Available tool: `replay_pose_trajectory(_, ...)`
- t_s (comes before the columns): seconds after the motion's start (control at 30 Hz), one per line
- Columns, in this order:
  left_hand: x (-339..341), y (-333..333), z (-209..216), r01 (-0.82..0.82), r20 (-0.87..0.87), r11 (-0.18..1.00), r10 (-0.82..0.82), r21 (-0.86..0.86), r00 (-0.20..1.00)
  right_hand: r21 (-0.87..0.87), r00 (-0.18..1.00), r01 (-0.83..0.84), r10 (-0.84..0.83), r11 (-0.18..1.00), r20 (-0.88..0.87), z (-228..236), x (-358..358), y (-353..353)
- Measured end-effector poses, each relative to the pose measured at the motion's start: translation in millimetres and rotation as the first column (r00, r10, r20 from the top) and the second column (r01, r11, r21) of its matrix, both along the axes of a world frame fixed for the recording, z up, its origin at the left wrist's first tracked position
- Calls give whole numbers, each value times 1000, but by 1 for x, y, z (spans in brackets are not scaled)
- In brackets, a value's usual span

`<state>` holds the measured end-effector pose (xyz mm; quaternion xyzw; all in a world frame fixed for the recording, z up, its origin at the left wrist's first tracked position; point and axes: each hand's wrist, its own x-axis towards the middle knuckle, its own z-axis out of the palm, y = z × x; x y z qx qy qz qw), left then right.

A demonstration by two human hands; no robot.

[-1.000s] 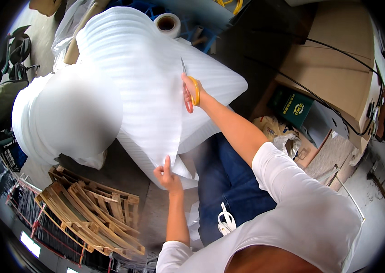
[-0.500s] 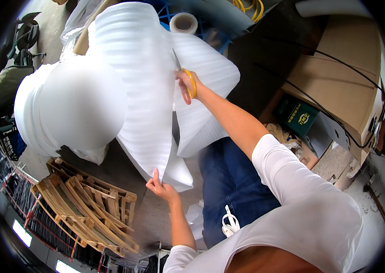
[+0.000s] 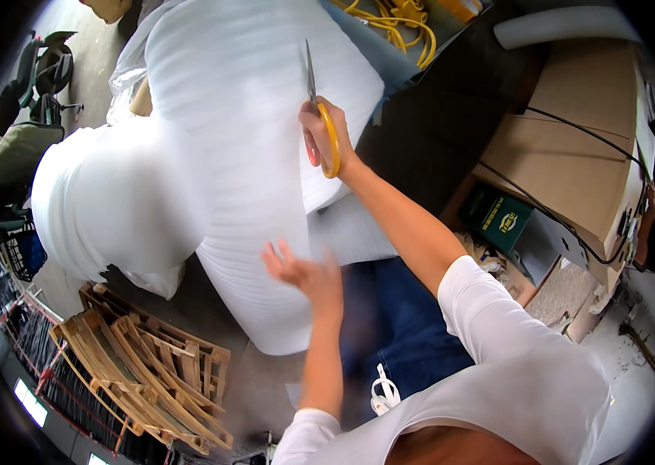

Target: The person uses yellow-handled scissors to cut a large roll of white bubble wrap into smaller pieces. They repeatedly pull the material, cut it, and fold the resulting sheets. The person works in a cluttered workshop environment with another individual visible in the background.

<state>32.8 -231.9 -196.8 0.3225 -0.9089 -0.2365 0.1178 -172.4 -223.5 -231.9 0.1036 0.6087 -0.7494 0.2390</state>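
My right hand (image 3: 329,128) grips a pair of scissors (image 3: 311,71) by their yellow and red handles, with the blades pointing away from me. Under them spreads a white foam sheet (image 3: 242,147), a cut edge running from near my right hand toward me. A flap of foam (image 3: 350,229) lies on the right of that edge. At the left is a thick roll of white foam (image 3: 118,198). Over the near part of the sheet, my left hand (image 3: 302,275) is smeared by motion, its fingers apart and nothing in them. Whether it touches the foam is unclear.
Wooden pallets (image 3: 149,364) lie at the lower left. To the right stand a large cardboard box (image 3: 575,155) and a dark green box (image 3: 501,213), with black cables across. A blue-grey container (image 3: 389,58) holding yellow cord (image 3: 420,39) is at the far side.
My left hand has come off the foam's near edge and moved up and slightly right. The foam panels have shifted and spread flatter. My right hand still holds the scissors.
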Motion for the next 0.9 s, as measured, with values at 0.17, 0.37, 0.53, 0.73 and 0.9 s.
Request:
replay_pose_trajectory(0.17,-131,-31,-2,234,121,938,-209,-255,970,59,995,-23,29,998,-94,38,-17,17)
replay_pose_trajectory(0.37,-211,-44,-1,329,-149,897,-384,-295,911,153,967,-113,144,982,-209,56,-31,39)
replay_pose_trajectory(0.53,-221,-48,6,460,-184,857,-503,-231,845,-9,962,-270,270,963,-41,60,-36,56)
replay_pose_trajectory(0.73,-208,-48,15,512,-276,844,-536,-157,798,-162,942,-309,325,937,83,64,-29,64)
replay_pose_trajectory(0.9,-200,-44,4,533,-251,815,-578,-227,777,-47,973,-212,215,976,83,67,-24,50)
